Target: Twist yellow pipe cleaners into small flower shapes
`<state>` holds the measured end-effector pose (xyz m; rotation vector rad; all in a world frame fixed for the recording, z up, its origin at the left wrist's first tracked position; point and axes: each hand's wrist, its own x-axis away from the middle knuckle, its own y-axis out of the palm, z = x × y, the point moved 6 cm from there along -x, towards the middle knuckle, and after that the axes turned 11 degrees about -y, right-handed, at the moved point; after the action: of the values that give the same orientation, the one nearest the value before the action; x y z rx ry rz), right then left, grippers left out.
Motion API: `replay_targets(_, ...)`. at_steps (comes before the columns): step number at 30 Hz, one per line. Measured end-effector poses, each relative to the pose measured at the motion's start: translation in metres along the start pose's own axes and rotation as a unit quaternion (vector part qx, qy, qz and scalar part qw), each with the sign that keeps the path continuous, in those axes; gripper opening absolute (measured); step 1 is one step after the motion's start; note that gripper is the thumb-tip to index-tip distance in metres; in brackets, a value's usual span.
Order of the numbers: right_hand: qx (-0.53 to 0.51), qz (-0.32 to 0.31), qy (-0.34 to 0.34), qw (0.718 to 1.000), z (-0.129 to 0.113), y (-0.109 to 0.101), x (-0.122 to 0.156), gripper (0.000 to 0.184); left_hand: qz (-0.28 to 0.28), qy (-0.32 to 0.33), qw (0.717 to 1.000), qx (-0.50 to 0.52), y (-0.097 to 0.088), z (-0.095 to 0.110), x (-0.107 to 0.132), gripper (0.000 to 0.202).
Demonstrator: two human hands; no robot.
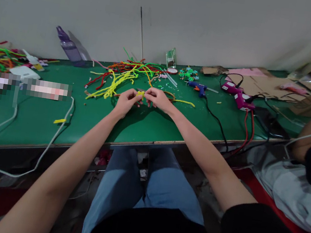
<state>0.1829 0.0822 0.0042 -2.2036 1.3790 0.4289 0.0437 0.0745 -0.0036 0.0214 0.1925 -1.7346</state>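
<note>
You have the small, fuzzy yellow piece between your two hands, just above the green-topped table, at twelve o'clock from your lap. Your bare left hand pinches it, thumb and forefinger drawn together with hardly a gap; your bare right hand meets it from the three o'clock side, its thumb and forefinger also closed on it. The other fingers curl loosely, and whether any of them touch the piece you cannot tell. Its exact shape is mostly covered by your fingertips.

It looks like the same stuff as the tangled bundle of bright yellow, fuzzy pipe cleaners at ten o'clock from your hands, and the loose yellow fuzzy strand at three o'clock. If so, expect it to be very light, soft on the outside, with a thin core that bends easily and keeps its bend. The fuzz should grip your skin rather than slip, though a hard squeeze may flatten it. Hold it best by fingertips, close to the bend, and keep clear of any cut end, which may prick.
</note>
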Motion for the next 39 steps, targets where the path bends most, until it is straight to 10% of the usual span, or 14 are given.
replay_targets(23,0.092,-0.008,-0.048,0.995,-0.013,-0.001,0.004,0.016,-0.003,-0.018,0.999,-0.048,-0.001,0.0,0.001,0.021)
replay_targets(34,0.265,-0.046,-0.179,0.946,-0.024,0.002,0.005,0.016,-0.032,-0.045,0.998,-0.02,0.002,-0.005,-0.001,0.027)
replay_targets(39,0.207,-0.04,-0.125,0.97,-0.022,0.005,0.005,0.017,-0.042,-0.011,0.997,-0.061,0.004,-0.001,0.001,0.026)
